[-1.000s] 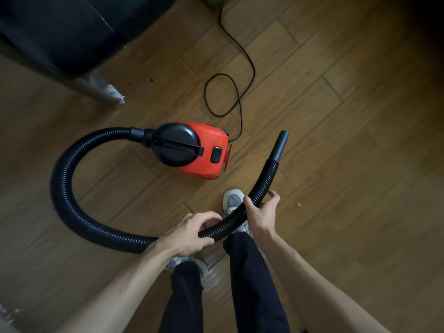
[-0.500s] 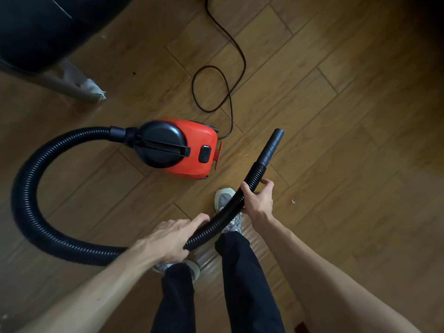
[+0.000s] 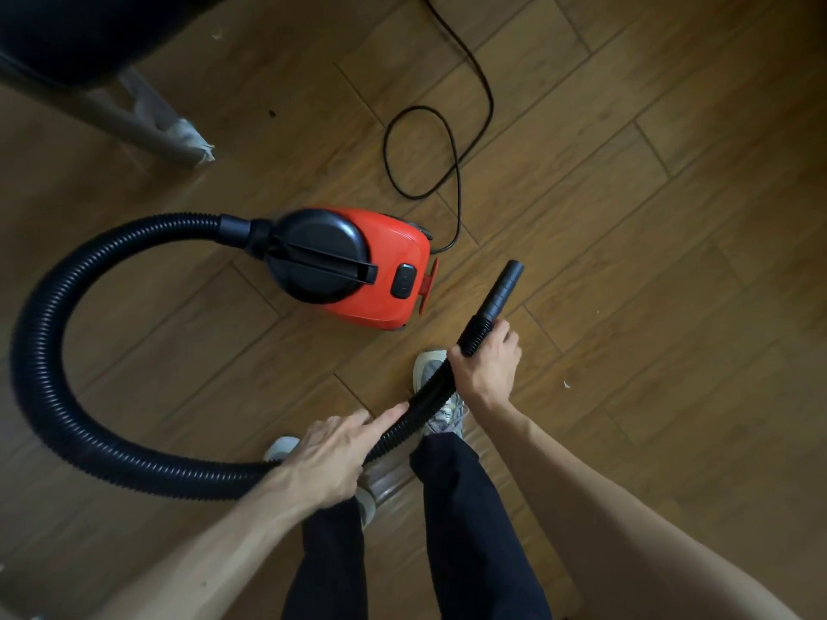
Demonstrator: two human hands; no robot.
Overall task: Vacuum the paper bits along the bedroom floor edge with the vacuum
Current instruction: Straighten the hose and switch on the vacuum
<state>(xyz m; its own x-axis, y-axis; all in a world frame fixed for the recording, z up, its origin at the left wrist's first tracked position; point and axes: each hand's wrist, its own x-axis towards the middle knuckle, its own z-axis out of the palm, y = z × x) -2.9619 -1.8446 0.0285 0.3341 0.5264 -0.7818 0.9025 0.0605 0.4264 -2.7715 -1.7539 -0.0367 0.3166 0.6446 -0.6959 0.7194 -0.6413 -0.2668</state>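
Note:
A small red and black vacuum point(image 3: 380, 284) sits on the wooden floor ahead of my feet. Its black ribbed hose point(image 3: 40, 351) loops out to the left and comes back to my hands. My right hand point(image 3: 485, 366) is closed around the hose just below the smooth black nozzle point(image 3: 503, 290), which points up and away, clear of the floor. My left hand point(image 3: 333, 456) rests on the hose lower down, fingers stretched along it. A tiny white paper bit point(image 3: 566, 384) lies on the floor to the right of my right hand.
The black power cord point(image 3: 447, 140) coils on the floor behind the vacuum. A dark piece of furniture point(image 3: 67, 33) with a pale leg point(image 3: 147, 136) and white scrap at its foot stands at the top left. More specks lie near it.
My left hand has loosened from a grip to flat fingers along the hose. My right hand has slid up closer to the nozzle. The hose loop has swung wider to the left.

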